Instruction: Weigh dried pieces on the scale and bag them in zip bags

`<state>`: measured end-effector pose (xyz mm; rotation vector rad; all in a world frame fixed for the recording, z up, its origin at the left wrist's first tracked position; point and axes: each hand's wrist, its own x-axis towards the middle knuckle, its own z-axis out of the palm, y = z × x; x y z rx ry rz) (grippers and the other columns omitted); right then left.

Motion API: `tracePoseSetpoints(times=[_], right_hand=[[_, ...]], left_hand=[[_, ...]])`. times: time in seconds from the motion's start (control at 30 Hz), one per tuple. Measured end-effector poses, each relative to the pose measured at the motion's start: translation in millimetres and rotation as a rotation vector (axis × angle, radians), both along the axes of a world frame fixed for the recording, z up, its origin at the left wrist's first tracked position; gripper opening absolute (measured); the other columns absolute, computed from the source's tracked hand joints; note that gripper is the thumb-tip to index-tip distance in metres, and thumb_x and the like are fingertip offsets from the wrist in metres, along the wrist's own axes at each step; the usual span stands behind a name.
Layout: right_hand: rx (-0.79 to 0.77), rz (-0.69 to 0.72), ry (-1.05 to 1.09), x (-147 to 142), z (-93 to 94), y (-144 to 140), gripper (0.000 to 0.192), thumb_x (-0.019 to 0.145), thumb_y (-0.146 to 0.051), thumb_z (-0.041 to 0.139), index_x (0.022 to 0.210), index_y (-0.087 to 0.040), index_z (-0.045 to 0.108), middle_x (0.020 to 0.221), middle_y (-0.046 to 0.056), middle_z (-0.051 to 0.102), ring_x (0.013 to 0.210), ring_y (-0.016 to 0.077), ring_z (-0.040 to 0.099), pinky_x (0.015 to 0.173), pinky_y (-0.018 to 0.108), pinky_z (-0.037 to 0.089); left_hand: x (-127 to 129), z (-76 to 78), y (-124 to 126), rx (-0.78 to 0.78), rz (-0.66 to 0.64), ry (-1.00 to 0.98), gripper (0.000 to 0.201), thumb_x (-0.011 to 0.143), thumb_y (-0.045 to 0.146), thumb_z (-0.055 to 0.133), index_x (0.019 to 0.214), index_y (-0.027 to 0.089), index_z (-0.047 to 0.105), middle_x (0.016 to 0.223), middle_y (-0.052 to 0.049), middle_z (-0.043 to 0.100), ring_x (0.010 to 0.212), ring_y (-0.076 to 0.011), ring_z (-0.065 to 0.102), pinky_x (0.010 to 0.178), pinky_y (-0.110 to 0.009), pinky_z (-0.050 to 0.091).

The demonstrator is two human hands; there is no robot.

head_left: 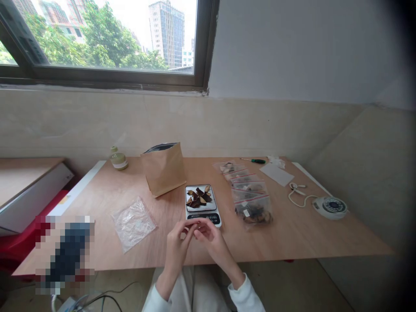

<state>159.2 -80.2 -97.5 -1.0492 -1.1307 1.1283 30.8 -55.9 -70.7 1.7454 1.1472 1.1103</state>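
Note:
A white kitchen scale (213,223) lies in the middle of the table, its black display panel towards me. On its plate sits a small heap of dark dried slices (199,197) with pale undersides. Just in front of the scale, my left hand (179,240) and my right hand (212,238) meet at the fingertips. The fingers of both are bent and pressed together in a pinch. Whatever they hold, if anything, is too small or hidden to make out. The fingertips overlap the scale's near edge in the view.
A brown kraft pouch (166,170) stands open behind the scale. To its left are a clear plastic bag (134,224) and a bottle (119,160). Right of the scale lie several zip bags (251,203), a screwdriver (258,161), white paper (277,174) and a round white corded device (329,207).

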Motion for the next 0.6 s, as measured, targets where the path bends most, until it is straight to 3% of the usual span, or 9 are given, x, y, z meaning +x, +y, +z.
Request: tracePoseSetpoints(times=[0.13,0.27,0.4,0.5,0.6], right_hand=[[-0.040,-0.072,0.068,20,-0.9,6,0.029,0.081,-0.041,0.065,0.101,-0.020,0.065,0.092,0.006,0.069,0.081,0.0185,0.065,0.075,0.032,0.054],[-0.009,-0.278,-0.165,52,-2.4,25,0.027,0.082,-0.039,0.063,0.098,-0.018,0.068,0.092,0.008,0.070,0.084,0.0205,0.066,0.080,0.035,0.052],[0.141,-0.412,-0.525,74,-10.0,49,0.020,0.085,-0.033,0.057,0.087,-0.018,0.071,0.093,0.009,0.070,0.091,0.0227,0.064,0.083,0.037,0.050],[0.189,-0.421,-0.743,77,-19.2,58,0.020,0.089,-0.027,0.052,0.085,-0.019,0.070,0.088,0.009,0.070,0.087,0.0234,0.064,0.080,0.038,0.051],[0.245,-0.397,-0.867,76,-27.1,59,0.024,0.092,-0.022,0.046,0.093,-0.020,0.070,0.092,0.010,0.069,0.087,0.0222,0.064,0.079,0.037,0.052]], left_hand=[[15,2.1,3,-0.057,-0.008,-0.165,0.022,0.086,0.035,0.057,0.100,0.019,0.063,0.098,-0.006,0.068,0.083,-0.0175,0.066,0.070,-0.029,0.055],[11,15.1,25,0.141,0.086,-0.075,0.017,0.088,0.031,0.053,0.098,0.020,0.063,0.107,-0.007,0.063,0.099,-0.0190,0.062,0.078,-0.031,0.053],[-6,46.5,70,0.412,0.358,0.025,0.016,0.089,0.026,0.050,0.100,0.020,0.062,0.107,-0.008,0.062,0.102,-0.0191,0.057,0.086,-0.034,0.048],[-20,78.2,112,0.582,0.586,0.075,0.022,0.088,0.029,0.052,0.107,0.019,0.059,0.114,-0.010,0.059,0.112,-0.0215,0.052,0.095,-0.038,0.041],[-32,107.9,154,0.654,0.745,0.147,0.031,0.088,0.035,0.053,0.114,0.018,0.055,0.125,-0.012,0.053,0.123,-0.0244,0.044,0.107,-0.044,0.027]])
